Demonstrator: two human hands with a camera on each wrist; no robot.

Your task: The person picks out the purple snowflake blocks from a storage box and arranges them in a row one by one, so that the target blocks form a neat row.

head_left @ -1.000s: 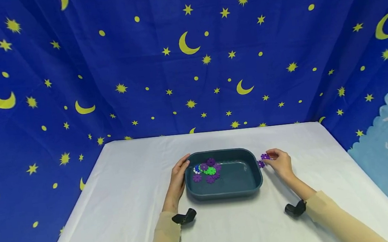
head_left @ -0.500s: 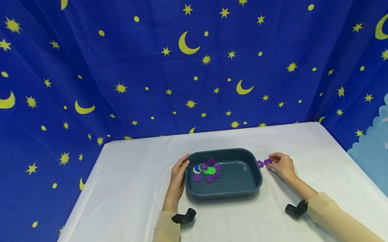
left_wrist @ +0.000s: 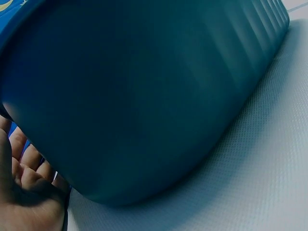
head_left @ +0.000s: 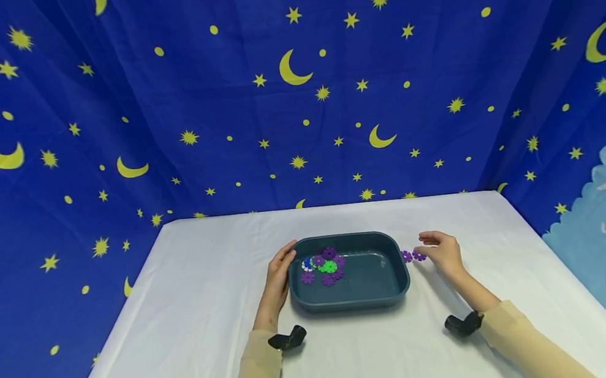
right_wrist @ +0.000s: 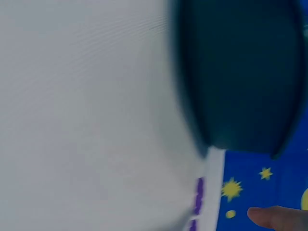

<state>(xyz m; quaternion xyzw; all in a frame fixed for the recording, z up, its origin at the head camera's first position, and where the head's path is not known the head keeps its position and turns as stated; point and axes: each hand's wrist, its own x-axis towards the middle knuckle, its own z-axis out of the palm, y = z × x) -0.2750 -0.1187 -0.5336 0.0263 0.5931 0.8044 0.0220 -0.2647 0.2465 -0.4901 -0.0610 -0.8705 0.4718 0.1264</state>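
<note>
Two purple discs (head_left: 407, 256) | on the desk (head_left: 185, 337), by the thumb of the right grip (head_left: 444, 255) | right: forefinger raised, gap from thumb, contact unclear, forearm slanting inward | left grip (head_left: 276, 278): fingers curled on the blue-green bin's (head_left: 370, 279) adjacent end, holding it

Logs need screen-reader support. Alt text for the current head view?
A person's left hand holds the left end of a teal tub containing small purple, green, blue and white flower-shaped pieces; the right hand, thumb and fingers apart, is by two purple pieces just right of the tub. White-covered table, blue star-and-moon curtain behind.
</note>
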